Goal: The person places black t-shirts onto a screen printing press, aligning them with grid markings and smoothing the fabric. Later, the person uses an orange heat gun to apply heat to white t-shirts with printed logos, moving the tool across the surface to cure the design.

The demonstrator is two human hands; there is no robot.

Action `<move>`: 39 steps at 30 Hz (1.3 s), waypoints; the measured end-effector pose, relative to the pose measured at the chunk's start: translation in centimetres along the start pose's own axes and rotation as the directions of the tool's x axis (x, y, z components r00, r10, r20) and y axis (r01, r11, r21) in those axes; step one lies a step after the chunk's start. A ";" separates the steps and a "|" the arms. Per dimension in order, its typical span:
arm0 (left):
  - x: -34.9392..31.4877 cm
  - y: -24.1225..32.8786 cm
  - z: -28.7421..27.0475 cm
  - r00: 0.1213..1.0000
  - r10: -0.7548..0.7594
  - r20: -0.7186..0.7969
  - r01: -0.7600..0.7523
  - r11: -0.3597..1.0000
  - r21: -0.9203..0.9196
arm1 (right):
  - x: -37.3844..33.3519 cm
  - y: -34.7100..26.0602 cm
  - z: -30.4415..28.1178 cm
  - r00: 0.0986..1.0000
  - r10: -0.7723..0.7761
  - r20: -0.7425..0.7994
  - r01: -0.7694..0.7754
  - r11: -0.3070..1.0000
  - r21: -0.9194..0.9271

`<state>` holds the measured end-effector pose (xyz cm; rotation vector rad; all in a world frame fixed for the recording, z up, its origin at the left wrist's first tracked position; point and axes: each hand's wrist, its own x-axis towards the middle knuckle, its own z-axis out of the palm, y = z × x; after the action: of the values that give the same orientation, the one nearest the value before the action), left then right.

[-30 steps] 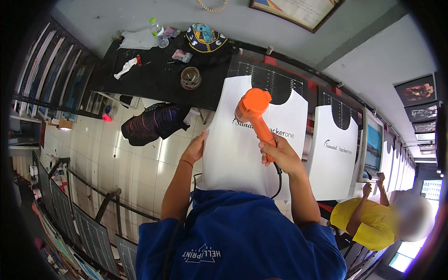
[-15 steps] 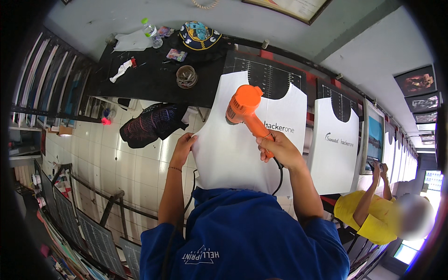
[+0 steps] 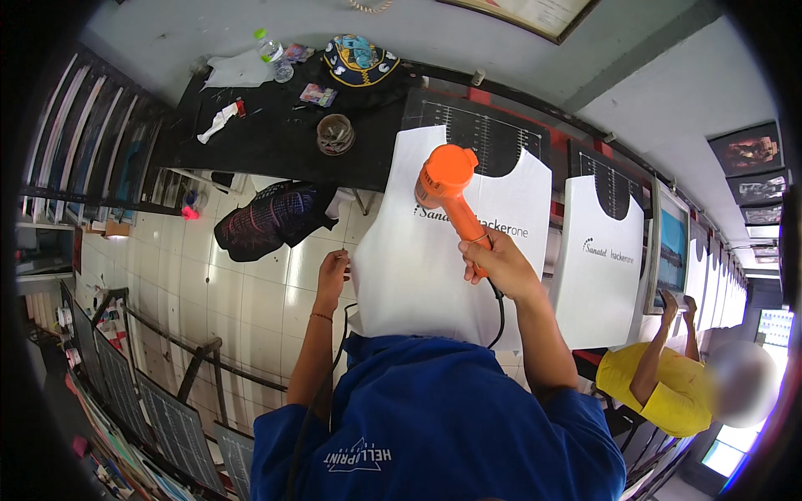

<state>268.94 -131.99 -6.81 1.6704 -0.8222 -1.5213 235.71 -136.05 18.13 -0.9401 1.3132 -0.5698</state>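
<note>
My right hand [image 3: 507, 265] is wrapped round the handle of an orange heat gun [image 3: 449, 173], whose black cord runs down toward my body. Its barrel points down over a white shirt piece [image 3: 418, 284] with dark lettering on the chest, spread on a dark board [image 3: 480, 129] with white ruled marks. The gun covers part of the print. Beside the piece's left edge is my left hand [image 3: 335, 269], its fingers loosely bent and apart from the cloth, holding nothing.
Another printed white piece [image 3: 597, 267] lies to the right. Beyond it a person in a yellow shirt [image 3: 656, 384] has both hands on a framed screen [image 3: 671, 250]. A black table [image 3: 251, 150] at the far left bears a bottle [image 3: 271, 52], a round tub [image 3: 336, 134] and a cap [image 3: 361, 63].
The heat gun has shifted slightly right and away from me, uncovering lettering on its left. My left hand has come off the cloth's edge. The other person's hands have lowered onto the framed screen.
</note>
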 end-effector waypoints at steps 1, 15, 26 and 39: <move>-0.3 -0.2 0.5 0.999 0.017 -0.052 -0.013 0.997 0.072 | 0.0 -0.1 0.0 1.000 0.006 -0.004 -0.006 1.000 0.002; -5.0 1.9 7.8 0.845 0.502 0.183 -0.525 0.718 0.457 | -0.2 0.5 0.4 0.994 -0.040 -0.099 0.039 0.999 -0.011; -5.2 2.4 8.1 0.851 0.501 0.159 -0.510 0.715 0.477 | 0.3 0.4 0.8 0.999 -0.035 -0.035 0.037 0.996 0.085; -5.1 2.2 8.0 0.851 0.503 0.153 -0.507 0.708 0.492 | -0.9 0.3 0.8 1.000 -0.002 -0.014 0.002 1.000 0.001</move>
<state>260.51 -129.64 -2.62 1.5925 -1.6579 -0.9576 236.26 -134.97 18.32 -0.9381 1.3240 -0.5793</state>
